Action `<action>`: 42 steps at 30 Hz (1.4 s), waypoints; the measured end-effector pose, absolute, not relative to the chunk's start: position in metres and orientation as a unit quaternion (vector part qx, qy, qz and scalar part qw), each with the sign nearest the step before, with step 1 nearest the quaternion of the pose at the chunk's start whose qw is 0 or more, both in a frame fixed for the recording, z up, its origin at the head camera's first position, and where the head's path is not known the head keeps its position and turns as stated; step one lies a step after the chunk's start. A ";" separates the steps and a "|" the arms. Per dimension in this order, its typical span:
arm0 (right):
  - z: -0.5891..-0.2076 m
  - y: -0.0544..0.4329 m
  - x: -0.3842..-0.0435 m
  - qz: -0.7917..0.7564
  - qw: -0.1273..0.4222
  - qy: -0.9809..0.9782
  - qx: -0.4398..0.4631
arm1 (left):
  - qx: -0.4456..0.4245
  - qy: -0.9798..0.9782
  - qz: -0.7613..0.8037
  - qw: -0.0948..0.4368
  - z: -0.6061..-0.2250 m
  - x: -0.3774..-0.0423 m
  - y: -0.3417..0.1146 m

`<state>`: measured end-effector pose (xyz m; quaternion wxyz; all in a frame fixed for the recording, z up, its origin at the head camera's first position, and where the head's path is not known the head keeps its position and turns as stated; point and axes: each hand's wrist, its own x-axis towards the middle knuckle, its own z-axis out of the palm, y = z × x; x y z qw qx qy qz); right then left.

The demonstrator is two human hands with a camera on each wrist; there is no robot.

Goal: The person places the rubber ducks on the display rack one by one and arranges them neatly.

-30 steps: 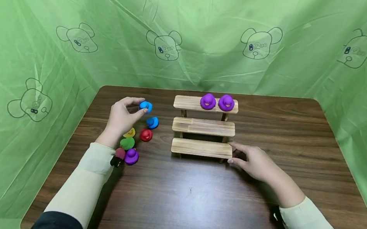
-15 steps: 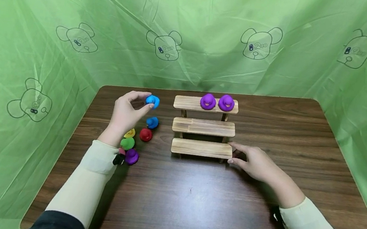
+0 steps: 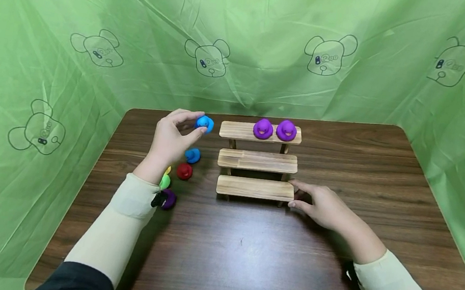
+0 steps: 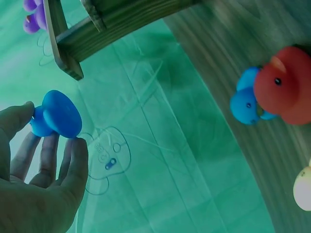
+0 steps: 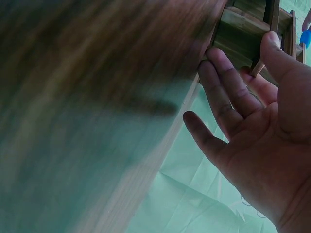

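My left hand (image 3: pixel 170 143) pinches a blue rubber duck (image 3: pixel 204 124) between thumb and fingertips, held up just left of the top step of a three-tier wooden stand (image 3: pixel 255 188). In the left wrist view, the underside of this blue duck (image 4: pixel 63 114) faces the camera. My right hand (image 3: pixel 324 206) holds the right end of the stand's lowest step, thumb at the front and index finger behind. From the right wrist, the thumb (image 5: pixel 273 43) shows against the stand's end. Two purple ducks (image 3: pixel 263 129) sit on the top step, towards its right.
Left of the stand on the wooden table (image 3: pixel 241 270) are another blue duck (image 3: pixel 193 155) and a red duck (image 3: pixel 184 172). Beside my left wrist, a green duck (image 3: pixel 165 181), a yellow piece (image 3: pixel 168 170) and a purple duck (image 3: pixel 169 199) are partly hidden. Green cloth (image 3: pixel 259 79) surrounds the table.
My left hand has carried the blue duck right and farther back, towards the stand's top step. Its forearm now covers more of the ducks at the left. The right hand stays put.
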<state>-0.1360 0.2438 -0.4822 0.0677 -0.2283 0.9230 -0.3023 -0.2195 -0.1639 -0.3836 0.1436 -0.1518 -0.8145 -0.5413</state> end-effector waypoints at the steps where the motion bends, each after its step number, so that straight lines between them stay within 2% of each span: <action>1: -0.482 0.244 -0.136 -0.302 0.068 0.923 -0.228 | -0.155 -0.813 -0.543 0.143 -0.383 -0.219 -0.162; 21: -0.483 0.244 -0.136 -0.301 0.069 0.924 -0.226 | -0.200 -0.815 -0.529 0.125 -0.380 -0.229 -0.133; 42: -0.481 0.244 -0.137 -0.299 0.072 0.925 -0.222 | -0.210 -0.838 -0.490 0.115 -0.379 -0.235 -0.107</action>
